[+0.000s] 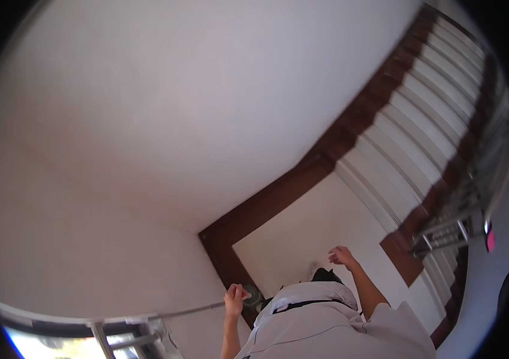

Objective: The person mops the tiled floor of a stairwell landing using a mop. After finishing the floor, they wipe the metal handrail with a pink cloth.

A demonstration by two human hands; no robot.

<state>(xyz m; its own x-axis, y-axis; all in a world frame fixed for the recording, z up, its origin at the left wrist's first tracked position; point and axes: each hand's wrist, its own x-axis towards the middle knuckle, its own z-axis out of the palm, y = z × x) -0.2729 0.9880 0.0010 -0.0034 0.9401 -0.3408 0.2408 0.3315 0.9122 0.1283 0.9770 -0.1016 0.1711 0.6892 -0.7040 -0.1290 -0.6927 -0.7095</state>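
Note:
My left hand is raised at the lower middle, with its fingers curled closed. Right beside its fingers is a dull green, rounded thing; whether the hand grips it or it lies beyond, I cannot tell. Farther to the right, my right hand hangs in the air over the pale floor, fingers loosely bent and apart, holding nothing. Between the arms shows my light grey shirt with a dark strap across it.
Stairs with pale steps and a dark brown border run up to the right. A metal railing stands on their right side. A large white wall fills the left. At the lower left is a bright window with metal bars.

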